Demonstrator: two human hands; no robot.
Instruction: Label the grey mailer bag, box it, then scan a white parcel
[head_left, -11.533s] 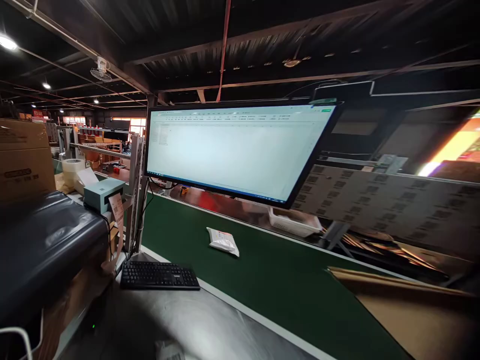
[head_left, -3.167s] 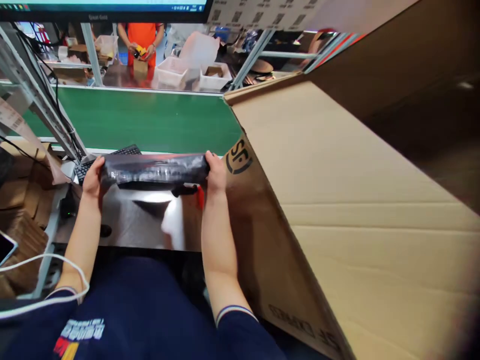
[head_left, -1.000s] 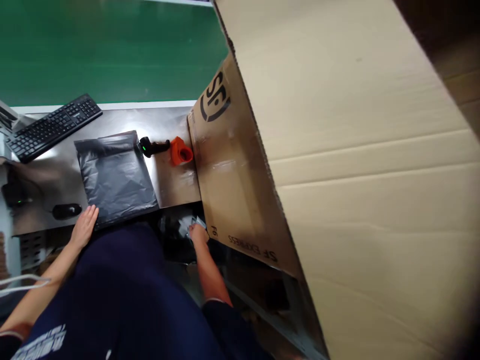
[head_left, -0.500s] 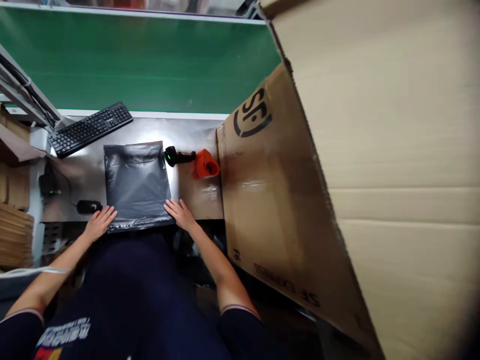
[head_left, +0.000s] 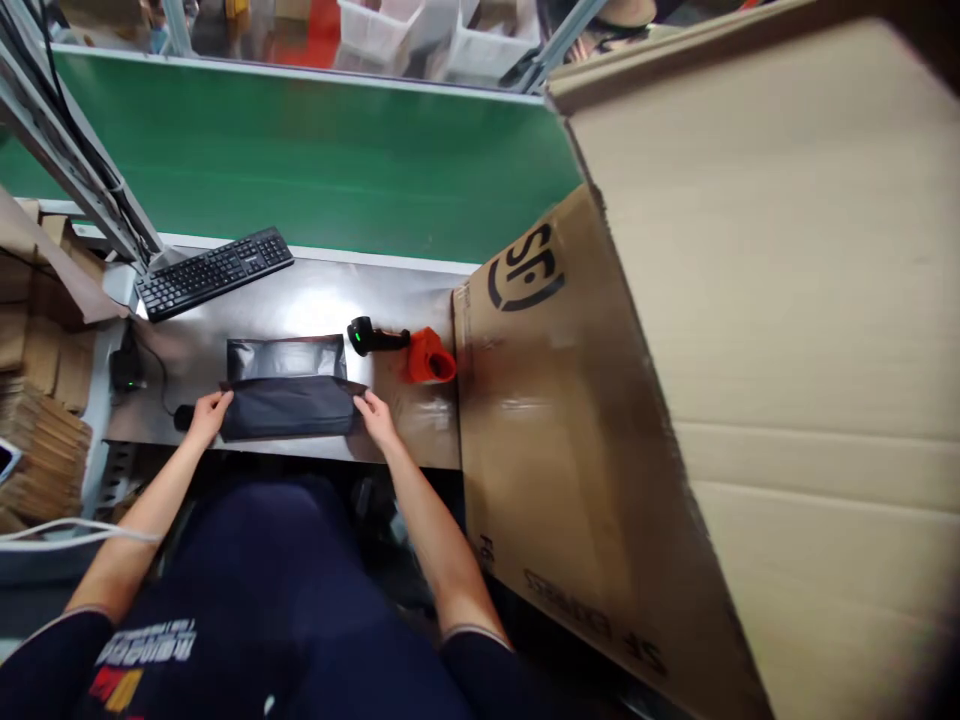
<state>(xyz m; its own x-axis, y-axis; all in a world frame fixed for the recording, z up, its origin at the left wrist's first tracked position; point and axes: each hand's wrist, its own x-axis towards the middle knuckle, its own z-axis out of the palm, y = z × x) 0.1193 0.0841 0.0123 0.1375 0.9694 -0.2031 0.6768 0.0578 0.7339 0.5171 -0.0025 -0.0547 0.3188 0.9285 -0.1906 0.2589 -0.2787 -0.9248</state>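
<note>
Both hands are on a black poly mailer bag [head_left: 289, 395] lying flat on the steel worktop [head_left: 315, 300], right at the near edge. The left hand [head_left: 206, 415] pinches the bag's left end and the right hand [head_left: 375, 418] pinches the right end, with the near half lifted and doubled over the far half. Can't tell if anything is inside the bag; it looks pretty flat.

Just past the bag sits a black handheld barcode scanner [head_left: 375, 337] with a green light, lying next to an orange stand [head_left: 429, 358]. A black keyboard [head_left: 214, 272] sits at the far left, and a black mouse [head_left: 182, 417] is partly hidden by the left hand. A huge SF Express cardboard box [head_left: 675, 350] stands to the right, touching the worktop's edge. A green conveyor belt [head_left: 315, 165] runs behind, with white plastic bins [head_left: 420, 30] beyond it, contents blurry.
</note>
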